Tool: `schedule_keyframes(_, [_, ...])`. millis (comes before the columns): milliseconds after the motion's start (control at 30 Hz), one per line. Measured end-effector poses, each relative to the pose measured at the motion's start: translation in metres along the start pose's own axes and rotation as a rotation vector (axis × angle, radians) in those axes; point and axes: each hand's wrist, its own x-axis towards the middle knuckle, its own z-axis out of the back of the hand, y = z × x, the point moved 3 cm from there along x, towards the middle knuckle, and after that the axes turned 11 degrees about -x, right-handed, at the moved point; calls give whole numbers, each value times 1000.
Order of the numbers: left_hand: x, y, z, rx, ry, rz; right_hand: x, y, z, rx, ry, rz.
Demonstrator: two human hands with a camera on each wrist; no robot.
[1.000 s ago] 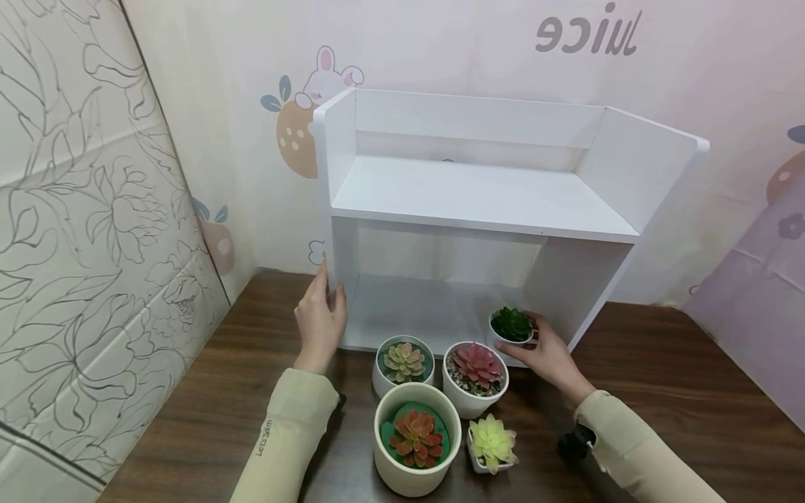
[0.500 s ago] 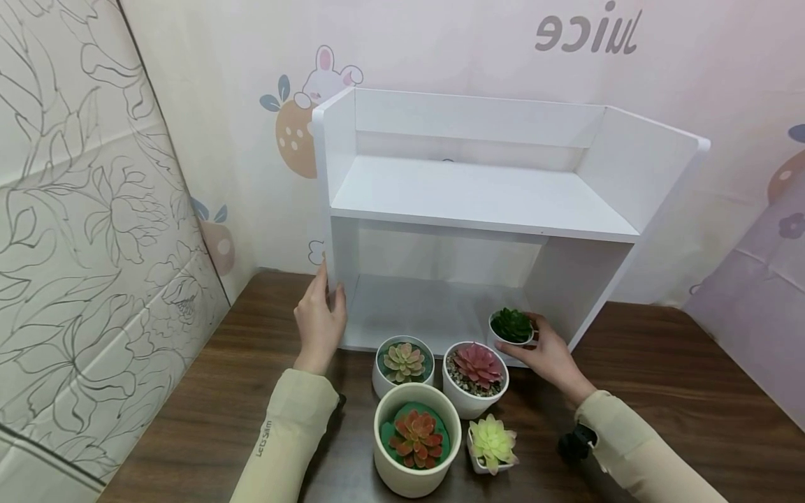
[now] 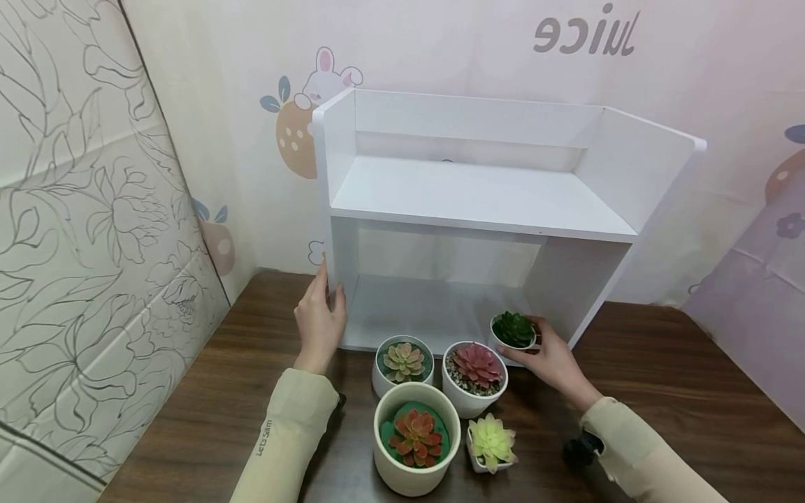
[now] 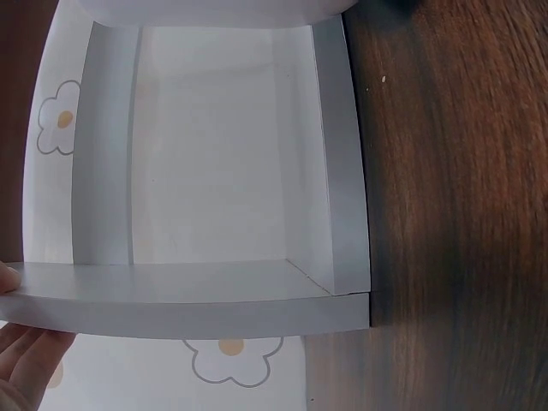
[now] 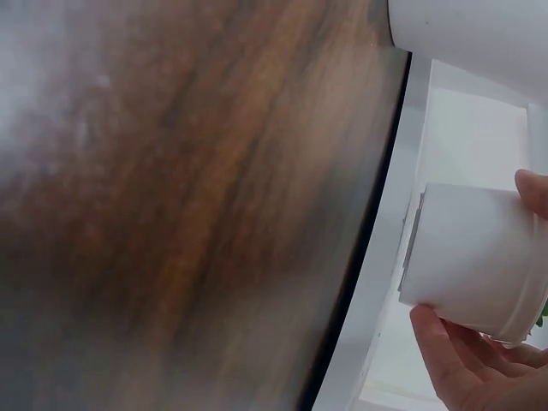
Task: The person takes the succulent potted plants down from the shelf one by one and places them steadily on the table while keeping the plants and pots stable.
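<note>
A white two-level shelf [image 3: 478, 199] stands on a dark wooden table [image 3: 660, 377] against the wall. My left hand [image 3: 321, 314] holds the lower front edge of its left side panel [image 4: 171, 304], with fingers [image 4: 21, 364] on the outside. My right hand [image 3: 546, 353] grips a small white pot with a dark green succulent [image 3: 513, 328] at the front right of the bottom level. In the right wrist view the small pot [image 5: 471, 257] sits over the shelf's front edge, with my fingers [image 5: 462, 364] curled under it.
Several potted succulents stand in front of the shelf: a pink-green one [image 3: 404, 362], a red one [image 3: 476, 367], a large pot with an orange-red one [image 3: 416, 436] and a small pale yellow one [image 3: 492, 440]. Patterned walls close in the left and back.
My right hand and the small green pot have shifted slightly right and toward me. The left hand has stayed on the side panel.
</note>
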Motion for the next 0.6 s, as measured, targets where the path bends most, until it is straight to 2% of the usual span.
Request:
schedule_keyframes(300, [0,0,-1,-3,8,3,-10,1,5,46,-15,31])
schedule_keyframes(600, [0,1,-1,-1,8,-3,-19,0,9,26,-28,54])
